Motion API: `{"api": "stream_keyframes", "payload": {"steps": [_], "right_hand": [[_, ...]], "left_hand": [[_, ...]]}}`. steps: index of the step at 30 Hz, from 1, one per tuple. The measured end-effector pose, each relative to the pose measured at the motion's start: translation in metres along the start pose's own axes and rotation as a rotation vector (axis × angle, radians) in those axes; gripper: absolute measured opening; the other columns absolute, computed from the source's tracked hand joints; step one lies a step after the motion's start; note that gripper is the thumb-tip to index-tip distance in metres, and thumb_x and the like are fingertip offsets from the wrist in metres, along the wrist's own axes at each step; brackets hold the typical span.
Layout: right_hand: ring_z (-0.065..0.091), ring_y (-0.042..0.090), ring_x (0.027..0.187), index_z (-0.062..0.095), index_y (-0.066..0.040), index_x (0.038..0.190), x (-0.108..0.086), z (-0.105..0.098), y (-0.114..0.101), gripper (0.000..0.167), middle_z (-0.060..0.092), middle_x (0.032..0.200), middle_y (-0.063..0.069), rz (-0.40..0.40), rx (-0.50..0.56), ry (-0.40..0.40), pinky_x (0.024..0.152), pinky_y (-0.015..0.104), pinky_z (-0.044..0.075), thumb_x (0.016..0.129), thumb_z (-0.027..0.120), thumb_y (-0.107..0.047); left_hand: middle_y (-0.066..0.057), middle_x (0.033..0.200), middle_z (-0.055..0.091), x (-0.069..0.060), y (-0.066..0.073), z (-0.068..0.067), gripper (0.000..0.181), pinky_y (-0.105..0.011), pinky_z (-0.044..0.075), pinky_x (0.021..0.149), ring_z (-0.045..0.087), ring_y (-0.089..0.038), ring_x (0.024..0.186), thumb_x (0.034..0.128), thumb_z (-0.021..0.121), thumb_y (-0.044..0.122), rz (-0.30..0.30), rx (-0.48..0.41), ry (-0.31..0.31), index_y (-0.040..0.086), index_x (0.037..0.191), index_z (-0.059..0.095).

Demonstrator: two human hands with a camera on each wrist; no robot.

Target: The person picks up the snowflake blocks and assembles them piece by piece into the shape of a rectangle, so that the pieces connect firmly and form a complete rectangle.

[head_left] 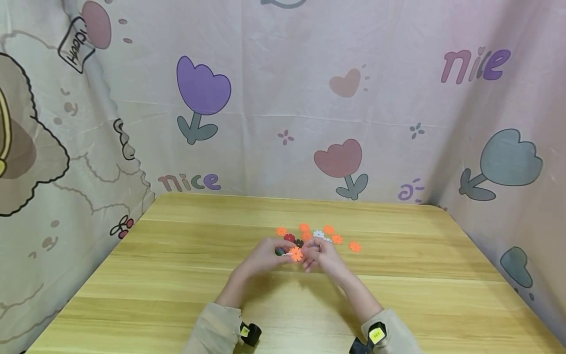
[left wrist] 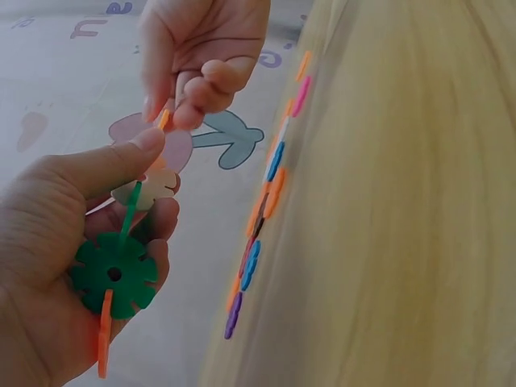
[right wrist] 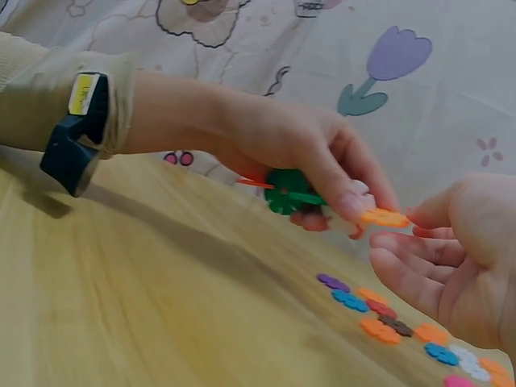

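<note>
My left hand (head_left: 265, 255) holds a chain of slotted plastic flower discs joined at their slots. In the left wrist view the chain has an orange disc (left wrist: 104, 334) seen edge-on, a green disc (left wrist: 101, 262), another green disc (left wrist: 131, 211) edge-on and a white disc (left wrist: 149, 192). At its far end, the left thumb presses on one more orange disc (right wrist: 383, 218). My right hand (head_left: 325, 258) is close beside that disc, with loosely bent fingers and the thumb tip at its edge. Whether the thumb touches it is unclear.
Loose flower discs lie on the wooden table (head_left: 177, 275) beyond the hands, among them an orange disc (head_left: 355, 247), a red disc (head_left: 289, 238), a purple disc (right wrist: 333, 282), a blue disc (right wrist: 350, 301) and a brown disc (right wrist: 396, 325). A printed curtain (head_left: 274, 88) hangs behind the table.
</note>
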State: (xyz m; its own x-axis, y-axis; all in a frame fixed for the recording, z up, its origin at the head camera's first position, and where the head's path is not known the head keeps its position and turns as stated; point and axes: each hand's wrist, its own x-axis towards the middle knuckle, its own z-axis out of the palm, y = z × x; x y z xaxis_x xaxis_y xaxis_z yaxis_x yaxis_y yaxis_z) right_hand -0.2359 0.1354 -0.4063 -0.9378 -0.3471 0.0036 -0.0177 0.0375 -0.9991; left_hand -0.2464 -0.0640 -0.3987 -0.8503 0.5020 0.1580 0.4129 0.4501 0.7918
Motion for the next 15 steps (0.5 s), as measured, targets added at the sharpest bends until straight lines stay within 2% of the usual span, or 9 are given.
{"api": "stream_keyframes", "payload": {"steps": [7,9,15], "right_hand": [[0.059,0.023,0.069,0.051,0.014,0.106,0.005,-0.020,0.003,0.023,0.062,0.084,0.017,-0.005,-0.086,0.148,0.060,0.027,0.051,0.090,0.056,-0.003],[0.059,0.024,0.069,0.053,0.013,0.105,0.006,-0.027,0.006,0.024,0.062,0.083,0.015,0.000,-0.120,0.188,0.061,0.028,0.052,0.088,0.059,-0.003],[0.059,0.021,0.069,0.054,0.013,0.107,0.007,-0.052,0.013,0.027,0.061,0.084,0.014,0.036,-0.231,0.208,0.060,0.029,0.051,0.086,0.061,-0.001]], "left_hand": [[0.002,0.089,0.062,-0.001,-0.002,-0.005,0.032,-0.027,0.047,0.060,0.055,-0.014,0.079,0.0833,0.069,0.018,-0.036,-0.035,0.000,0.007,0.113,0.066],[0.001,0.091,0.062,-0.001,-0.002,-0.006,0.032,-0.026,0.046,0.058,0.054,-0.014,0.079,0.0834,0.069,0.018,-0.038,-0.036,0.004,0.007,0.114,0.066],[-0.001,0.093,0.062,-0.003,-0.003,-0.011,0.033,-0.024,0.044,0.054,0.053,-0.015,0.077,0.0835,0.069,0.018,-0.072,-0.061,0.021,0.008,0.115,0.065]]}}
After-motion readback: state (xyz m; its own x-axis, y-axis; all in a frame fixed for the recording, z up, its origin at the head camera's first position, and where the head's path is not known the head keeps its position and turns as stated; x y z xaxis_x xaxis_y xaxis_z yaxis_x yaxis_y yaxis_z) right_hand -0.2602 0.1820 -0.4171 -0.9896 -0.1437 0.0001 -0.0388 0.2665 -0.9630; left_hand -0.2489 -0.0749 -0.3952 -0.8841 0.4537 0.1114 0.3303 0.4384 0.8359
